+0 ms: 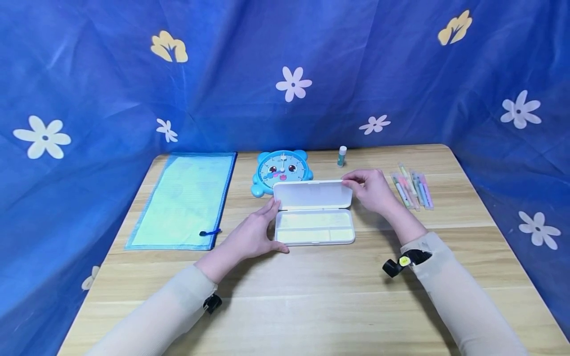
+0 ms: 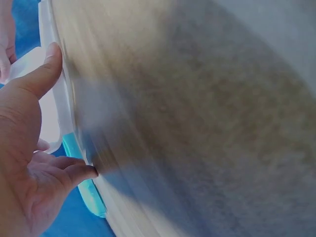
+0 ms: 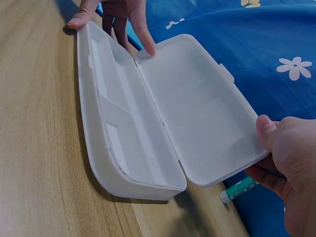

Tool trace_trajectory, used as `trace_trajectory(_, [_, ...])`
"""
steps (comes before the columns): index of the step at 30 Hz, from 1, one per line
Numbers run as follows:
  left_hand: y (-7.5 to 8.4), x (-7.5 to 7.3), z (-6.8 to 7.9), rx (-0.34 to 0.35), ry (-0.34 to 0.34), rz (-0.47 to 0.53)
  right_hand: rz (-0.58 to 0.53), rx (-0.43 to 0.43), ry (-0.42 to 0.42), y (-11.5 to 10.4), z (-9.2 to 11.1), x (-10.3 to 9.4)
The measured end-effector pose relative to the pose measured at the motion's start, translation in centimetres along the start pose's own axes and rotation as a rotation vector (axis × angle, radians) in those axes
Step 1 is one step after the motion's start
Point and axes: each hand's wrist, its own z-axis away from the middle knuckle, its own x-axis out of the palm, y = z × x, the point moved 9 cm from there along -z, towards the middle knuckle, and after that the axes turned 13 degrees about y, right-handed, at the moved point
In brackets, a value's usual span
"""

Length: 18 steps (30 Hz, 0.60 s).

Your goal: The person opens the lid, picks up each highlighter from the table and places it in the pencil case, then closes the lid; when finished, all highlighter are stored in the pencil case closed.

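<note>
Here, right hand (image 1: 373,192): the upper right corner of the raised lid (image 1: 311,196) is pinched narrowly between thumb and fingers

Left hand (image 1: 255,230): spread fairly wide; the left end of the white case (image 1: 314,228) is held between thumb and fingers, and a fingertip is laid against the lid near the hinge

Case axis: the long axis is laid crosswise from hand to hand, with the hinge along the back; both ends are touched, but the lid's free edge is reached only by the right hand

Clock (image 1: 285,170): seen just behind the case, toward its left

Glue stick (image 1: 341,156): stood behind the case, toward its right

Marker pens (image 1: 413,190): grouped right of the case

Mesh pouch (image 1: 182,198): laid flat left of the case

Table (image 1: 311,296): spread beneath the case
</note>
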Motion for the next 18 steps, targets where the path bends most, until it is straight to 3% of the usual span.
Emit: trace_trajectory(18, [-0.46, -0.31, -0.28, 0.075, -0.064, 0.054, -0.012, -0.016, 0.003, 0.48, -0.04, -0.08])
